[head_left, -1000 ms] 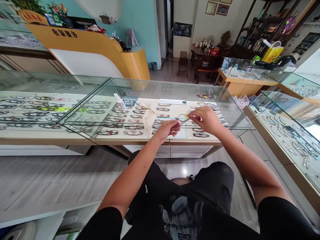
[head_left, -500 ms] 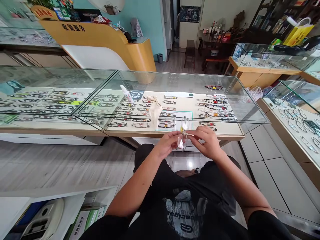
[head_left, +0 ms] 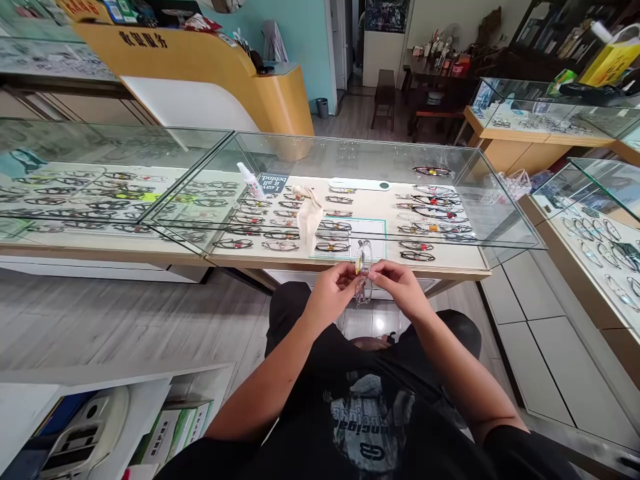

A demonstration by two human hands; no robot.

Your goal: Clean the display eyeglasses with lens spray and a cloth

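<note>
Between both hands, in front of the showcase edge, is a pair of clear-framed glasses [head_left: 364, 293], turned so that one lens sits above the other. My left hand [head_left: 333, 293] pinches it from the left side. From the right, the fingers of my right hand [head_left: 400, 285] are closed on the frame near its middle. A small yellow patch shows by the upper lens. On the glass top beyond them lie a crumpled beige cloth [head_left: 309, 223] and a white spray bottle [head_left: 251, 181].
Rows of glasses lie inside the long glass showcase [head_left: 280, 265]. A second showcase [head_left: 590, 220] stands at the right. At lower left, a white shelf [head_left: 200, 377] holds a device [head_left: 87, 433] and books. A wooden counter [head_left: 285, 100] is beyond.
The glasses have turned in my hands, and the upper lens now shows more side-on. My right hand's fingers have drawn in closer around the frame. The camera view has shifted slightly.
</note>
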